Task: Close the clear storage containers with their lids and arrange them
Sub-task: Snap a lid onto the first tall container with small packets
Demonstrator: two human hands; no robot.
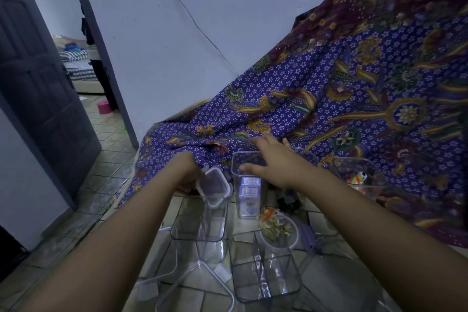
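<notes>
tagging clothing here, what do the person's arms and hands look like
The left forearm and right forearm are bare, with no sleeve in view. The left hand and right hand wear no gloves; no watch, bracelet or ring shows, though the left hand is partly hidden.

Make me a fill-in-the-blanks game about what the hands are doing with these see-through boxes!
1. The left hand holds a small clear ____.
2. The right hand rests on top of the tall clear ____.
3. The little tub on the floor past the door is ____.
Missing words: lid; container; pink.
</notes>
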